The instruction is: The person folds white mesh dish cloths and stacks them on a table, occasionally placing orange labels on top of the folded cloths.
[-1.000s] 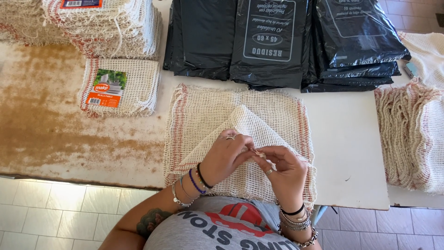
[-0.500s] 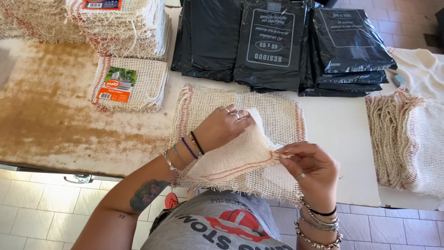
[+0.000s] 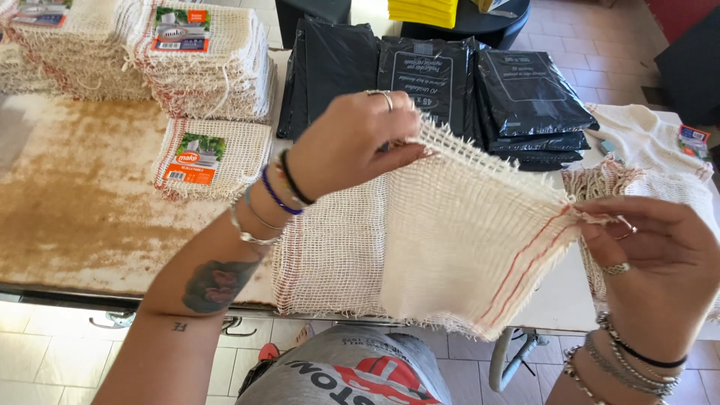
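Because the open-weave mesh cloth [image 3: 465,240], held above the surface [image 3: 75,217], looks light and floppy, both hands' fingers pinch its corners: left hand [image 3: 352,142] at ten o'clock, right hand [image 3: 652,262] at three.

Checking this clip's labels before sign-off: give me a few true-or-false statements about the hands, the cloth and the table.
1. Both hands hold one mesh cloth up off the table. True.
2. The left hand is empty. False: it pinches the cloth's upper corner.
3. The right hand grips a red-striped edge. True.
4. The black bags lie under the cloth. False: they are stacked behind it.
5. A labelled cloth pack lies on the table. True.
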